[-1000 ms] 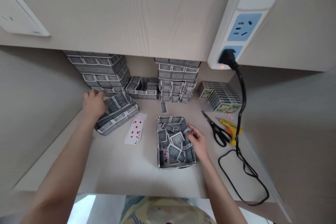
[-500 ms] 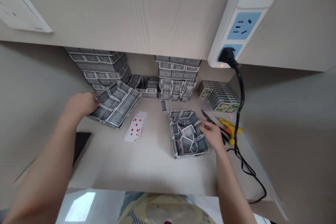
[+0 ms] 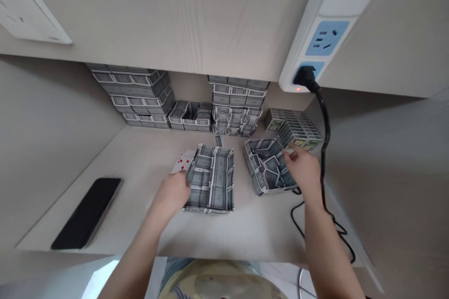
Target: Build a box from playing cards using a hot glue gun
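My left hand (image 3: 174, 191) is closed on the left edge of a shallow box folded from playing cards (image 3: 221, 180), their grey patterned backs showing. It stands near the middle of the tabletop and partly covers a few face-up playing cards (image 3: 183, 160) with red diamonds. On the right, my right hand (image 3: 303, 168) pinches the right rim of a second card box (image 3: 256, 178), which sits at an angle with loose folded pieces inside. One small folded card (image 3: 219, 140) lies behind the boxes.
Tall stacks of card-built boxes stand at the back left (image 3: 140, 88) and back centre (image 3: 237, 103). Clear cases (image 3: 298, 126) are at the back right. A black phone (image 3: 87, 213) lies at left. A black power cable (image 3: 324, 149) hangs from the power strip (image 3: 321, 42).
My left hand has brought its box from the back left to the middle, lowering it beside the face-up cards. My right hand has shifted the other box right and turned it, over the tools.
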A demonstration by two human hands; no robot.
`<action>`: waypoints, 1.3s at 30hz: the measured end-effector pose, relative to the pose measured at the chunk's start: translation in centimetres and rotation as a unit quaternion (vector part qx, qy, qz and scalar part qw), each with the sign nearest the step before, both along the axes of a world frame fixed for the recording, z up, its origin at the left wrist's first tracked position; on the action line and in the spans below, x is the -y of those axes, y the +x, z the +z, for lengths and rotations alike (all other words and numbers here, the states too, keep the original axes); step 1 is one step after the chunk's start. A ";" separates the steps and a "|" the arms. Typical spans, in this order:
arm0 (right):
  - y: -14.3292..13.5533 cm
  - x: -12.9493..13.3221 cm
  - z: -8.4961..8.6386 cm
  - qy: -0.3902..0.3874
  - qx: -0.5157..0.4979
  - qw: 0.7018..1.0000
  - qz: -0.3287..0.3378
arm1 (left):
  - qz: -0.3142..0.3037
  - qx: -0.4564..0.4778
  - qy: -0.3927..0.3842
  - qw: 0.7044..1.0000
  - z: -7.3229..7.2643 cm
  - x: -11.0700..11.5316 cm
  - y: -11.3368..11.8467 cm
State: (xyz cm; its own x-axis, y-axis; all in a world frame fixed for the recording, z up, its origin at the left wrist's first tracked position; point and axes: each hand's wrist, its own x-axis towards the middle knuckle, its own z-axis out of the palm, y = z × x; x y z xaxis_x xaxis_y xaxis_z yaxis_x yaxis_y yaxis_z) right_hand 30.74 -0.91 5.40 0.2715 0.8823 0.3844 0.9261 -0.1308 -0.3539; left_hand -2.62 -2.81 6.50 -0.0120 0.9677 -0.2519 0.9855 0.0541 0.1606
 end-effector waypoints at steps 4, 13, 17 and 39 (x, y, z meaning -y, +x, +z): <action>-6.6 2.5 1.1 -0.017 -0.130 0.976 0.176 | -0.032 0.046 -0.007 0.998 -1.8 1.5 1.6; -17.2 4.1 1.4 -0.297 0.141 0.910 0.252 | -0.004 0.161 -0.002 0.987 -1.9 3.4 2.2; -17.5 3.7 1.9 -0.355 0.144 0.892 0.240 | 0.013 0.156 0.001 0.988 -1.8 3.5 1.8; -12.2 3.3 0.1 -0.120 -0.651 0.727 0.182 | 0.022 0.452 0.060 0.890 -1.0 0.9 5.1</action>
State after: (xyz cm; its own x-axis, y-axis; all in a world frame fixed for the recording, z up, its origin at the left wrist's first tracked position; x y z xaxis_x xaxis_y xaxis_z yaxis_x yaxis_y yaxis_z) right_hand 18.56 -4.20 5.46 -0.0006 0.9860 -0.1666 -0.1857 -0.1638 -0.9689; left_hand 2.49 -3.72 5.48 0.1047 0.9919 -0.0718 0.4483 0.0174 0.8937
